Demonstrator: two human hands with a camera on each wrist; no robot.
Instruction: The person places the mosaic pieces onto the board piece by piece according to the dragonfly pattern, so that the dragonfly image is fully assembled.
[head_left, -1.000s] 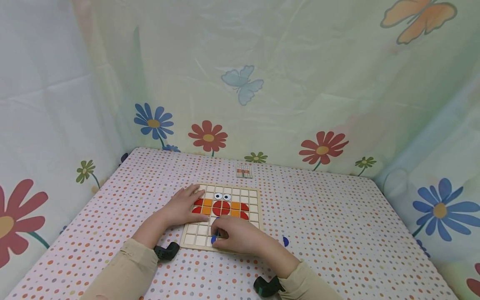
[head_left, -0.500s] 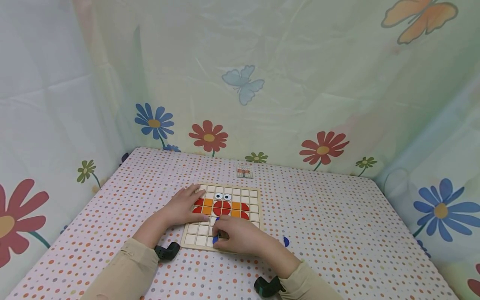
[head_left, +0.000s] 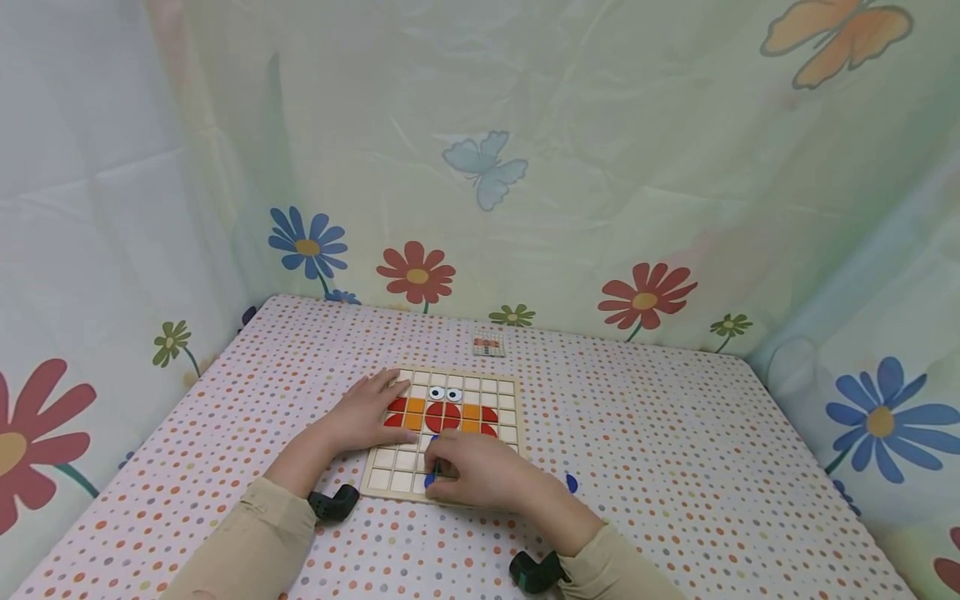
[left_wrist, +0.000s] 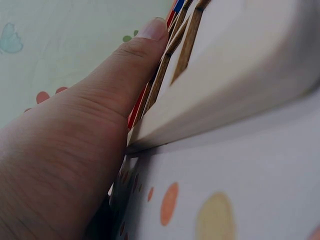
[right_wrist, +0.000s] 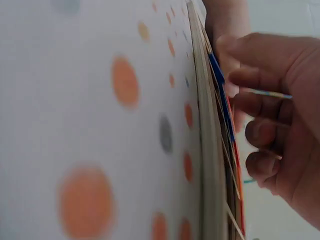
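Observation:
A wooden grid board lies on the table in front of me. Red pieces, orange squares and two eye pieces fill some of its cells. My left hand rests over the board's left side, fingers spread; in the left wrist view its thumb lies straight along the grid. At the lower middle of the board, my right hand pinches a blue piece between thumb and index finger. The right wrist view shows that blue piece tilted at the grid, other fingers curled.
A blue half-round piece lies on the dotted tablecloth right of the board. Behind the board is a small pattern card. Flowered curtains enclose the table at the back and sides.
The right fingertips have shifted very slightly right at the blue piece. The left hand and the board have stayed in place.

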